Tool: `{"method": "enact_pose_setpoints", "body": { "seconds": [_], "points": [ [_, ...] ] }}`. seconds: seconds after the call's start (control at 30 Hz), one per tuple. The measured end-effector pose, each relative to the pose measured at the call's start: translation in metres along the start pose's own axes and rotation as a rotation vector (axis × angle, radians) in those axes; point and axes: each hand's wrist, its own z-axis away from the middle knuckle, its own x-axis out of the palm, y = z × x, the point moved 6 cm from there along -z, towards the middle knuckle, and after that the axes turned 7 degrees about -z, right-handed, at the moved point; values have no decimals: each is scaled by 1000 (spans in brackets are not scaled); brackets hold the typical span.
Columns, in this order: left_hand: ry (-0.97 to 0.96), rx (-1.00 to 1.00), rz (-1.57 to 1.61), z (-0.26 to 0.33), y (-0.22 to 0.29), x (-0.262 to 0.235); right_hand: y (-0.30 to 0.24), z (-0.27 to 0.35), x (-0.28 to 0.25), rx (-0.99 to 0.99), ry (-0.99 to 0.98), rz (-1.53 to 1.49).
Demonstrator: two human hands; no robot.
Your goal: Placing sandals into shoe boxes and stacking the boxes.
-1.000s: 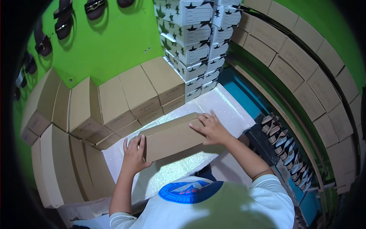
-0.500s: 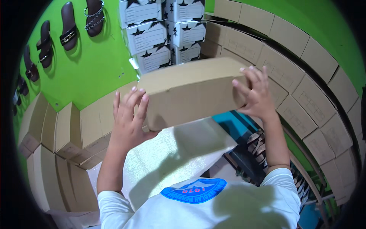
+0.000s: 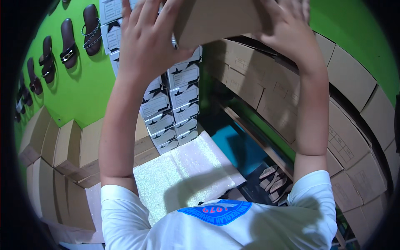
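- While both arms reach upward, the left hand (image 3: 146, 39) presses flat against the left end of a brown cardboard shoebox (image 3: 216, 18), its fingers (image 3: 143, 12) spread and gripping that end.
- The right hand (image 3: 287, 29) clasps the box's right end, fingers wrapped over the edge.
- The shoebox is held high at the top of the view, in front of a stack of white boxes with black stars (image 3: 175, 104) and beside a wall of brown cartons (image 3: 271, 100).
- Below lies a glittery pale sheet (image 3: 183, 175) on the worktop, with rows of brown boxes (image 3: 62, 150) to its left.
- Dark sandals (image 3: 68, 41) hang on the green wall (image 3: 79, 91).
- Pale sandals (image 3: 275, 179) lie low by the cartons.
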Motion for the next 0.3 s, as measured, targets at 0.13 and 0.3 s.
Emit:
{"method": "enact_pose_setpoints", "body": {
  "seconds": [0.13,0.3],
  "points": [
    [-266,-67,-143,-18,-16,45,-5,-23,4,-144,48,51],
    [-895,-92,-844,-43,-17,82,22,-46,27,-218,191,112]
  ]
}}
